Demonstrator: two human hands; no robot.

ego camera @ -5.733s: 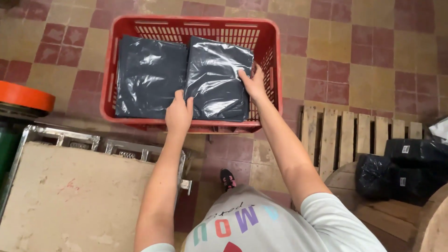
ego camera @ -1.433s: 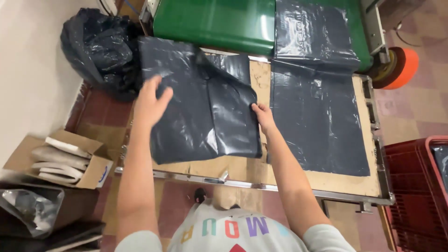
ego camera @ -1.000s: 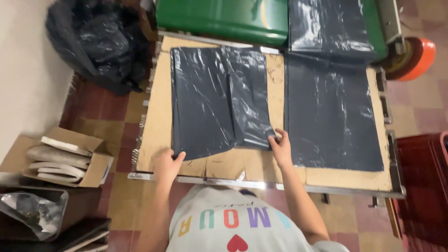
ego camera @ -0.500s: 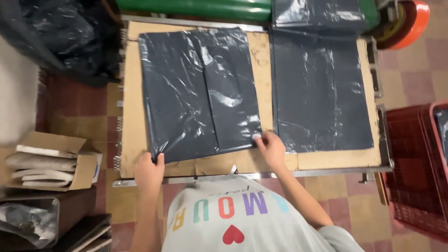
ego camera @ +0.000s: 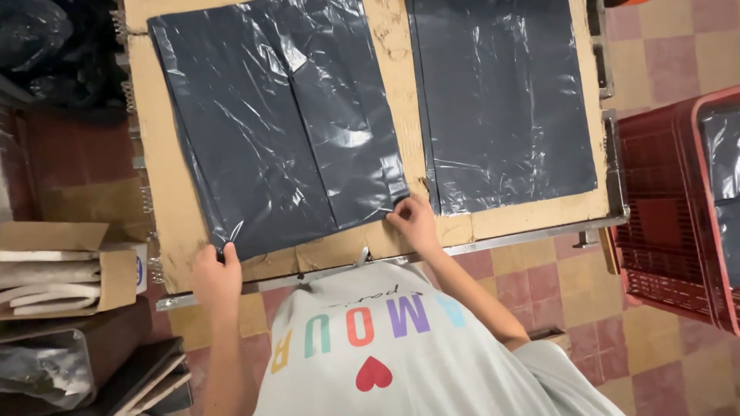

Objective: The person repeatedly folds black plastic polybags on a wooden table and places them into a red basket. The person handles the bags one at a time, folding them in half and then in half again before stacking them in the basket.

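A: Where were the hands?

B: Both on the near edge of the folded dark plastic bag [ego camera: 285, 123] lying flat on the cardboard-topped table [ego camera: 401, 77]. Left hand [ego camera: 216, 277] pinched the bag's near-left corner, fingers closed on it. Right hand [ego camera: 415, 222] pinched the near-right corner, fingertips closed on the film.

A: Anything else on the table?

B: A second dark bag [ego camera: 505, 100], flat, just right of the first, narrow strip of cardboard between them. Red plastic crate [ego camera: 663, 231] on the floor right of the table. Open cardboard box [ego camera: 58, 266] left of it.
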